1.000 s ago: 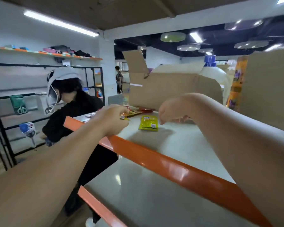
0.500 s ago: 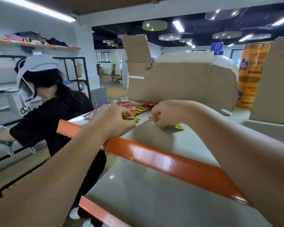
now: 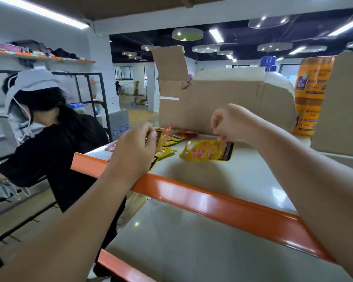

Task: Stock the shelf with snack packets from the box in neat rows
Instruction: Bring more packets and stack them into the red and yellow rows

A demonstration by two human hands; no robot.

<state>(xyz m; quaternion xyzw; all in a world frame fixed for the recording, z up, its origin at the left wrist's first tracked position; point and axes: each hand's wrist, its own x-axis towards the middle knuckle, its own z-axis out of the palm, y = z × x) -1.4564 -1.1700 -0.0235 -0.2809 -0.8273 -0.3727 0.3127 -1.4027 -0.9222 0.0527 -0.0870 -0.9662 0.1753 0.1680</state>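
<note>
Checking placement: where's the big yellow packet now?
Head view, centre: yellow snack packet pinched by its top edge in the right hand, over the upper shelf, before the cardboard box.

My forearms reach forward; my left hand point(image 3: 135, 147) curls round a red-orange plastic snack packet point(image 3: 166, 133), my right hand point(image 3: 230, 123) fingers point(image 3: 221, 137) pinch a flat yellow plastic packet point(image 3: 207, 152) by its edge.
</note>
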